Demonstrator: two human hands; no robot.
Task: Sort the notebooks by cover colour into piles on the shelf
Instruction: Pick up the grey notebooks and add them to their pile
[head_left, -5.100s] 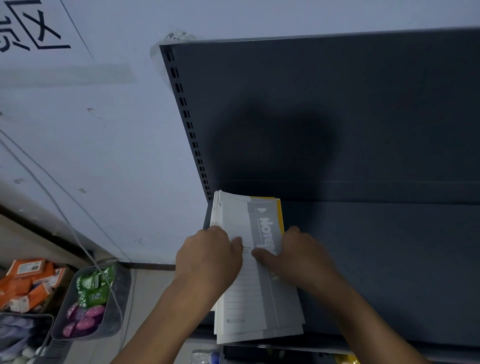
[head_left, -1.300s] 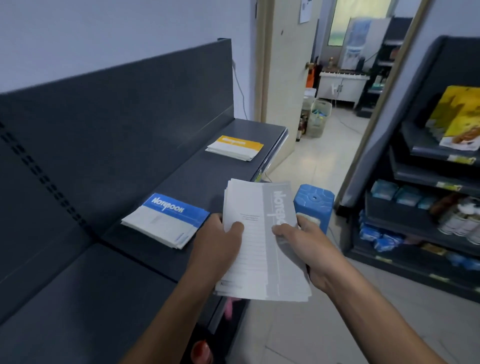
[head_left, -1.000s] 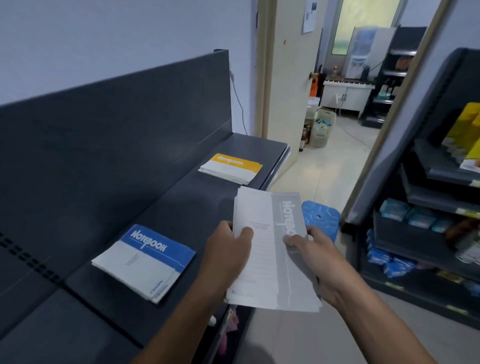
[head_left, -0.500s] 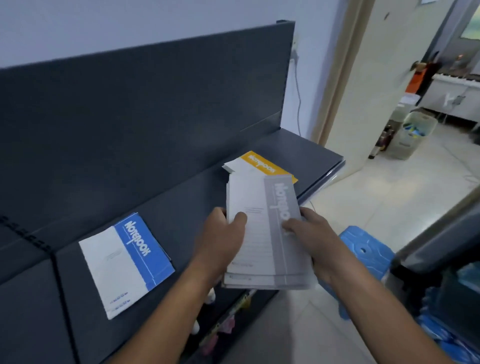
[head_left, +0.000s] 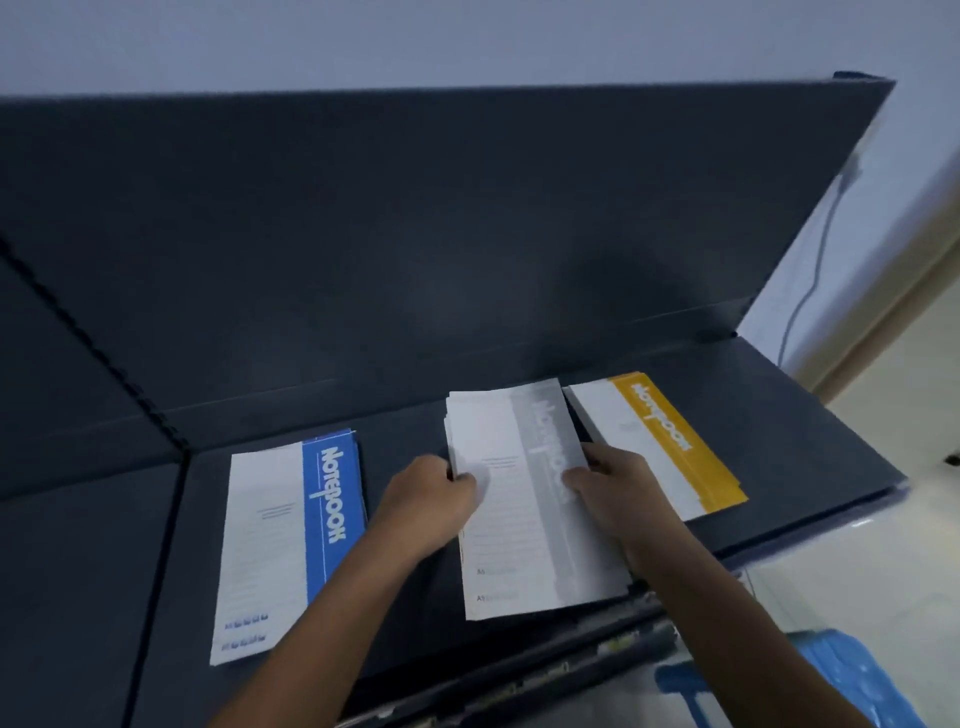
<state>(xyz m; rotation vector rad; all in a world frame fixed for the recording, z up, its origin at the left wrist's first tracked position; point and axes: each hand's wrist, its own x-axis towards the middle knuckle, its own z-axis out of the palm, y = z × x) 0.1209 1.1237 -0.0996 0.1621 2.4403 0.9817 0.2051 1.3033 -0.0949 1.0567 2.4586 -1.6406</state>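
Note:
A stack of grey-covered notebooks (head_left: 524, 519) sits over the dark shelf (head_left: 415, 441), between two other piles. My left hand (head_left: 426, 501) grips its left edge, thumb on the top cover. My right hand (head_left: 610, 488) grips its right edge, thumb on the grey stripe. I cannot tell whether the stack rests on the shelf or hangs just above it. The blue-covered pile (head_left: 291, 540) lies to the left. The yellow-covered pile (head_left: 660, 441) lies to the right, close beside the grey stack.
The shelf's dark back panel (head_left: 415, 234) rises right behind the piles. A blue plastic stool (head_left: 810, 675) stands on the pale floor at the lower right. A thin cable (head_left: 810, 275) hangs on the wall past the shelf's right end.
Both hands have carried the grey stack from in front of the shelf to over it, between the blue and yellow piles. My view has turned to face the shelf.

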